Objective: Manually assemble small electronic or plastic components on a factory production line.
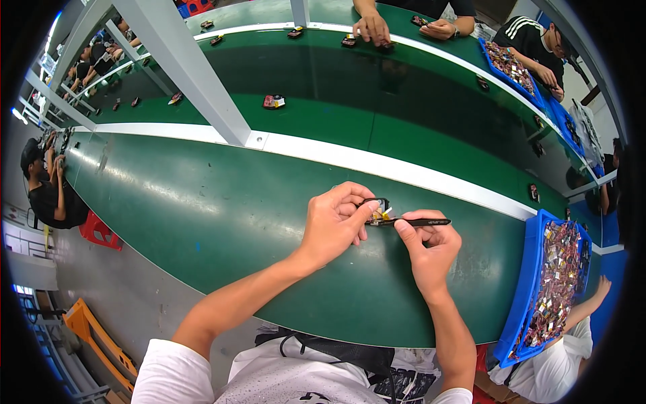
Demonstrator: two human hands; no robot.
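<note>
a green surface (202, 209) extends leftward from a blue bin (527, 283) heaped with small wired parts (555, 283). left of the bin, above the surface, the right hand (431, 249) has its fingers pinching a slim black tool (422, 222); farther from the bin, the left hand (336, 219) has its fingers pinching a small black device (385, 213) at the tool's tip.

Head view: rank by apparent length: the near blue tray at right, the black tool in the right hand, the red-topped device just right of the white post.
1. Blue tray
2. Black tool
3. Red-topped device; it lies farther off, which shrinks it.
</note>
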